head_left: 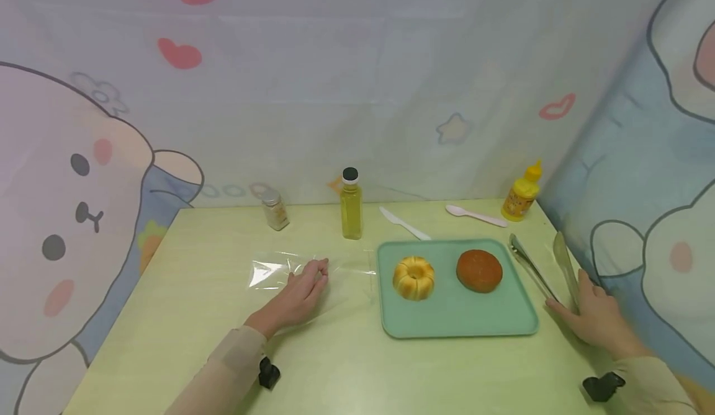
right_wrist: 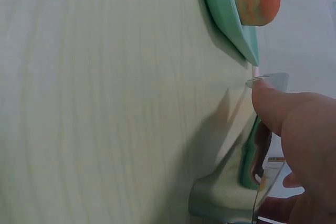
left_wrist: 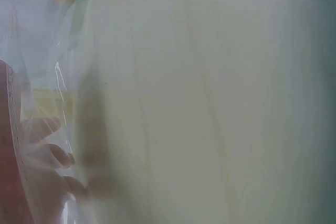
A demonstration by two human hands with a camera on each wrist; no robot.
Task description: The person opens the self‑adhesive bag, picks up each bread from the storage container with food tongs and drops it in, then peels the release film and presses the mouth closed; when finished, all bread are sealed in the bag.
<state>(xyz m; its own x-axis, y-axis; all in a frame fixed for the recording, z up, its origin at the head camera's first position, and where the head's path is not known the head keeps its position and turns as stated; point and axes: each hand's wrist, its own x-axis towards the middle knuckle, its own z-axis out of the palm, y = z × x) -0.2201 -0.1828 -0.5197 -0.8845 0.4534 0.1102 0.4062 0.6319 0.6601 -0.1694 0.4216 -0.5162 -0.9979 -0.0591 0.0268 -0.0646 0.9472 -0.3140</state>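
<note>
You're at a pale yellow-green wood-grain table (head_left: 184,316). Behind it & along its right edge hangs a pastel cartoon backdrop (head_left: 391,80): white bunnies w/ pink cheeks at left & right, red hearts, a yellow star up top. Light is soft, even, no hard shadows.

Two buns (head_left: 414,278) lie on the tray (head_left: 458,322); tongs (head_left: 544,266) to its right, bag (head_left: 290,272) left, bottle (head_left: 351,205) behind
</note>
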